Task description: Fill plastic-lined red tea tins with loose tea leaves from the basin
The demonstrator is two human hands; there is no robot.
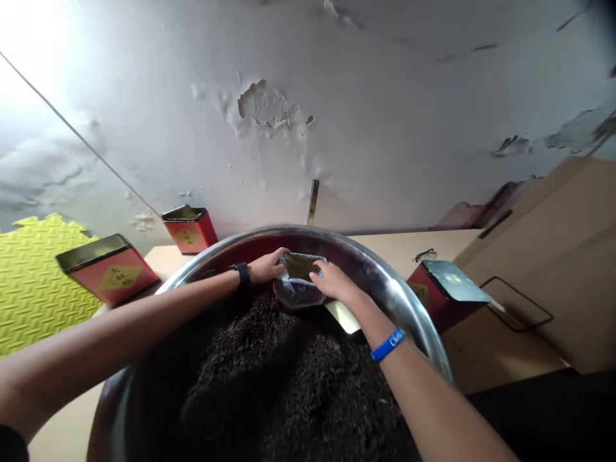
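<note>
- Clock positions taken from the middle of the steel basin, 12 = far side
- Left hand (266, 267): fingers curled, grasping the near-left edge of the clear plastic bag (299, 290)
- Right hand (332, 282): fingers hooked over the bag's right edge, seems to be grasping it too, not released
- Bag sits at 12 inside the stainless steel basin (308, 232), just past the heap of dark loose leaves (289, 378); hands on opposite sides seem to be keeping its mouth spread
- Pale card (342, 316) pokes out below the bag, purpose unclear
- Black watch (243, 276) on left wrist, blue wristband (387, 344) on right
- Red tins: one (108, 277) at 10, one (189, 230) at 11, one (440, 296) at 2 with dark lid (455, 281) tilted on top
- Yellow-green foam mat (38, 282) at 9, well beyond the basin
- Cardboard box (539, 256) at 3, against the peeling plaster wall (262, 106)
</note>
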